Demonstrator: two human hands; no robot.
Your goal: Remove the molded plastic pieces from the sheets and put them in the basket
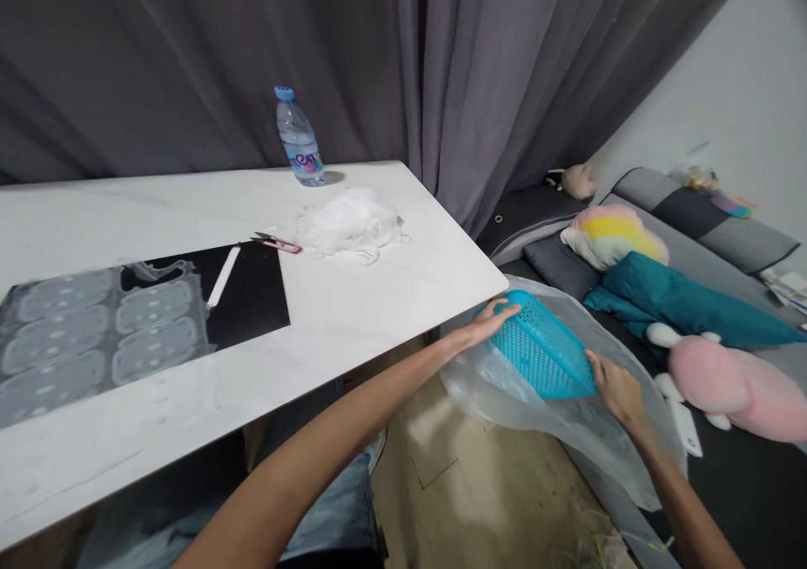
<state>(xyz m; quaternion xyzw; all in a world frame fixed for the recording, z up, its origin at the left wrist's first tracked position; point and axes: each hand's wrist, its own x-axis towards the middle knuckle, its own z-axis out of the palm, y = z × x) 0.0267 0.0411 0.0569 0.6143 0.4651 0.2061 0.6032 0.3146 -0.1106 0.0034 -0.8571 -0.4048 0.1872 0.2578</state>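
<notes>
A blue perforated plastic basket (542, 346) is tilted over a large translucent plastic bag (492, 384), off the table's right corner. My left hand (488, 321) grips its near left rim, and my right hand (614, 384) is closed on the rim at the opposite end. The inside of the basket is mostly hidden. On the white table (378, 300) lie a heap of clear plastic scraps (353, 223), pink thread snips (277, 242), a white-handled craft knife (224, 276), and a sheet of translucent moulded plastic shapes (101, 325) partly on a black mat (252, 296).
A water bottle (299, 140) with a blue cap stands at the table's back edge, before the grey curtain (208, 65). To the right, a sofa holds a teal cushion (699, 308), a pink plush toy (737, 384) and a pastel pillow (618, 237).
</notes>
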